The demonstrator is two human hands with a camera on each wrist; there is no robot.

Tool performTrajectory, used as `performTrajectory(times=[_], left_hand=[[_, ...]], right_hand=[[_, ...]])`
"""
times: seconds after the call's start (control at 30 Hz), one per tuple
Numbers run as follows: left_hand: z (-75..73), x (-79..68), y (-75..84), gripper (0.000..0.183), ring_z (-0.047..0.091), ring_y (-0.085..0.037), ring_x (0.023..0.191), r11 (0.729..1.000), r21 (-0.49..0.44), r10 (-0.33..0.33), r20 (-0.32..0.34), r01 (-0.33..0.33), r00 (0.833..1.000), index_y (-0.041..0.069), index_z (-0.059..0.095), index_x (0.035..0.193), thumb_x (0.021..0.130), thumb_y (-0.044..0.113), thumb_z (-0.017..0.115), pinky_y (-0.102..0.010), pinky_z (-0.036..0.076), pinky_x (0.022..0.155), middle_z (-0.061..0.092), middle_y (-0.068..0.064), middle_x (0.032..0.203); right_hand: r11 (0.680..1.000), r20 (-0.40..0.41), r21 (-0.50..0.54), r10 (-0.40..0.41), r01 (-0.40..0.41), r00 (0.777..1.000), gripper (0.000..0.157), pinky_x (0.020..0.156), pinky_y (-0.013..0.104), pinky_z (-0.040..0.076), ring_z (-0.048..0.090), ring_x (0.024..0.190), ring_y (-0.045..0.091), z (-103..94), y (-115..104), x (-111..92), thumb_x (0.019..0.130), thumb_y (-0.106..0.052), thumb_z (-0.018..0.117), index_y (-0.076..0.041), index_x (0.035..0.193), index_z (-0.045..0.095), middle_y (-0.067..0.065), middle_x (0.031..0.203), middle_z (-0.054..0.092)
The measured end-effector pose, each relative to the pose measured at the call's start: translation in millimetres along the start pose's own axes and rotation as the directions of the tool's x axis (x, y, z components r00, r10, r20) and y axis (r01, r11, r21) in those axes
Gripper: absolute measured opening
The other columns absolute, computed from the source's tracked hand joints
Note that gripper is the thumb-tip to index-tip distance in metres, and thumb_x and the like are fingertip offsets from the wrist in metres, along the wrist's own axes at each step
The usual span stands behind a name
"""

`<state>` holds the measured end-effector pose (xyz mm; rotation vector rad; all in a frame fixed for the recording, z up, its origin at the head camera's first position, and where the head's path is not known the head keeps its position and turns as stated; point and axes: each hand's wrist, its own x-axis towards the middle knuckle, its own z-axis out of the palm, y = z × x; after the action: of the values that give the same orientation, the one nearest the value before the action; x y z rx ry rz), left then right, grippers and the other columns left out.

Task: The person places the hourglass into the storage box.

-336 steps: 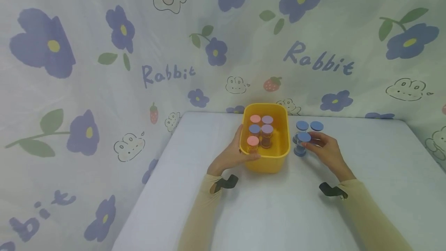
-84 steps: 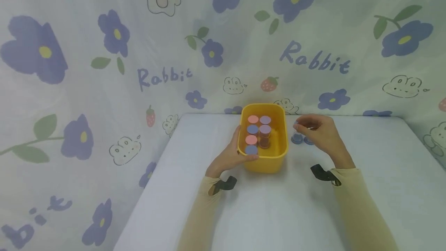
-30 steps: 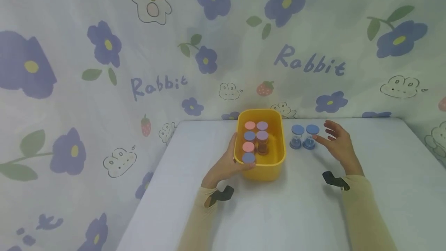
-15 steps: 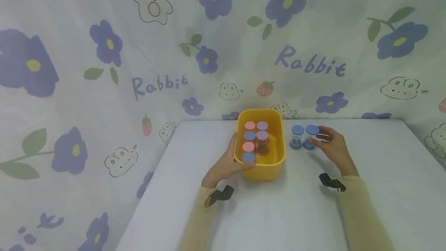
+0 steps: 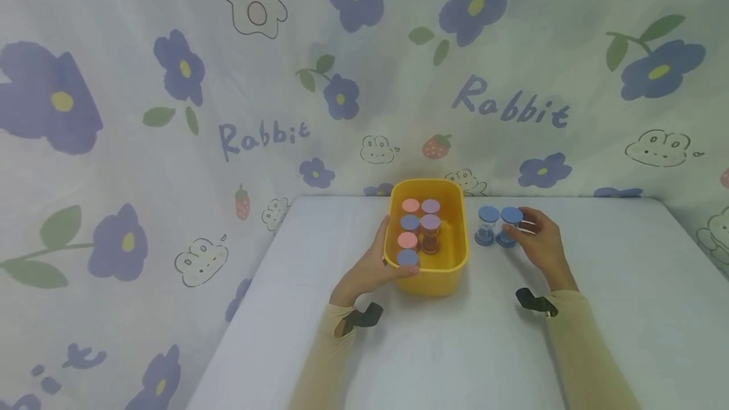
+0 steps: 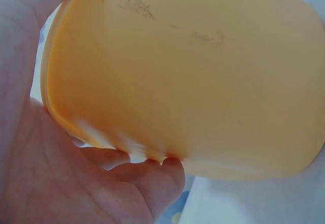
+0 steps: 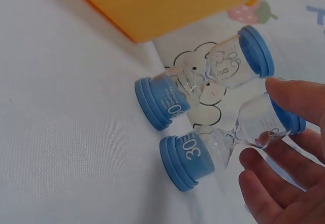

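My left hand [image 5: 367, 271] grips the near left side of a yellow tub [image 5: 434, 280], thumb along the front rim and fingers against the outer left wall. In the tub stand several hourglasses: pink-capped [image 5: 411, 206], purple-capped [image 5: 431, 223] and blue-capped [image 5: 407, 258]. Two blue-capped hourglasses stand side by side on the table to the tub's right. My right hand [image 5: 541, 242] pinches the right one [image 5: 511, 215] near its upper cap, thumb in front and fingers behind. Beside it stands the left hourglass [image 7: 162, 99], blue sand settled at its bottom.
A white cloth covers the table [image 5: 433, 347]. Just behind its far edge hangs a curtain [image 5: 398, 81] printed with flowers, rabbits and strawberries. Inside the tub, bare floor [image 5: 452, 248] shows along the right side.
A blue-capped hourglass, earlier in my right hand, now stands at the tub's near left. My right hand has moved from beside the right-hand table hourglass to pinch it. My left hand keeps its hold.
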<state>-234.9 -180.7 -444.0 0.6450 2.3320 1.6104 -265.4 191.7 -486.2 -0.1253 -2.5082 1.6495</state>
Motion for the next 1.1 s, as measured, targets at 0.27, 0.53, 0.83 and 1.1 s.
performTrajectory(times=[0.27,0.53,0.83,1.1], left_hand=[[0.8,-3.3,-1.6,0.115,0.045,-0.014,0.141,1.000,-0.004,0.001,-0.006,-0.001,1.000,0.029,0.004,0.164,0.083,0.036,0.086,-0.053,0.037,0.124,0.035,0.009,0.159],[0.9,-5.4,-2.8,0.115,0.044,-0.017,0.142,1.000,-0.018,0.011,-0.002,-0.011,1.000,0.030,0.005,0.163,0.082,0.036,0.087,-0.054,0.036,0.125,0.034,0.008,0.160],[1.4,-5.0,-3.0,0.117,0.046,-0.015,0.141,1.000,0.004,0.002,-0.013,-0.002,1.000,0.028,0.004,0.164,0.082,0.042,0.086,-0.053,0.037,0.124,0.035,0.008,0.160],[-0.4,0.0,1.7,0.112,0.043,-0.017,0.142,1.000,-0.001,0.018,0.005,-0.018,1.000,0.033,0.007,0.162,0.083,0.034,0.085,-0.054,0.036,0.124,0.034,0.006,0.160]], right_hand=[[1.000,-0.041,-0.003,-0.016,0.016,0.999,0.067,0.080,-0.002,0.043,0.057,0.130,0.041,0.2,2,0,0.097,-0.033,0.072,-0.001,0.149,0.047,0.026,0.147,0.054],[0.999,-0.047,-0.037,-0.022,0.021,0.999,0.065,0.079,-0.002,0.043,0.059,0.127,0.036,0.9,0,0,0.098,-0.036,0.071,0.000,0.148,0.048,0.025,0.147,0.055],[0.999,-0.083,-0.018,-0.035,0.034,0.996,0.062,0.079,-0.001,0.046,0.061,0.115,0.013,-5.7,-9,-4,0.096,-0.033,0.074,-0.001,0.145,0.053,0.022,0.143,0.058],[0.992,-0.191,0.050,-0.103,0.114,0.976,0.055,0.080,0.000,0.049,0.057,0.097,-0.012,-13.0,-25,-7,0.093,-0.022,0.078,0.000,0.139,0.059,-0.016,0.114,0.059]])
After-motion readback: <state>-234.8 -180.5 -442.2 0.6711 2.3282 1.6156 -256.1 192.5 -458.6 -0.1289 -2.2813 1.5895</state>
